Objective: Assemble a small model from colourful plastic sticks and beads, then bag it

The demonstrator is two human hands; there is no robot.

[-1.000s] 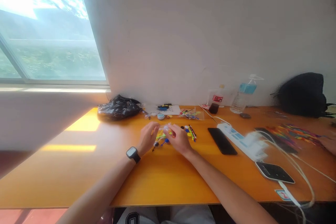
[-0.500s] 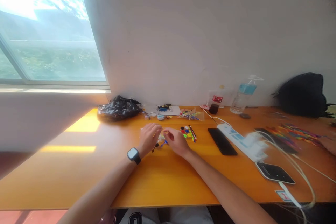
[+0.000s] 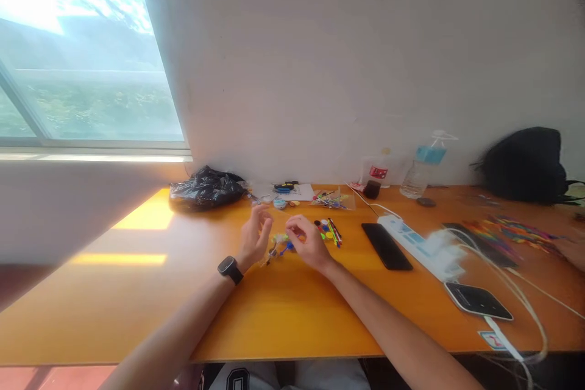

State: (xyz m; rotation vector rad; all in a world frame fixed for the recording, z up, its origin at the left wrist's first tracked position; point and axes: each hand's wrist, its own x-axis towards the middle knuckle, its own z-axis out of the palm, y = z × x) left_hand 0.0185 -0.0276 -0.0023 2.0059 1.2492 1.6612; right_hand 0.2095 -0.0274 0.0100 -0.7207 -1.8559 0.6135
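Note:
My left hand (image 3: 256, 236), with a dark watch (image 3: 230, 268) on its wrist, is raised over the table with thumb and fingers apart. I see nothing in it. To its right, my right hand (image 3: 311, 242) has thumb and fingertips pressed together; anything between them is too small to make out. Below and between the hands lie small blue parts (image 3: 287, 247) and clear plastic pieces. Just beyond my right hand are several coloured round pieces (image 3: 325, 228) and a bundle of coloured sticks (image 3: 335, 233).
A black plastic bag (image 3: 208, 189) lies at the back left, beside paper (image 3: 301, 192) and a clear bag of coloured parts (image 3: 333, 199). To the right are a black phone (image 3: 386, 247), a white power strip (image 3: 414, 244) with cables, a power bank (image 3: 479, 301) and bottles (image 3: 417, 177).
My left hand has opened and drawn back leftward, away from my right hand, with its wrist turned. My right hand stays nearly in place, fingertips still together.

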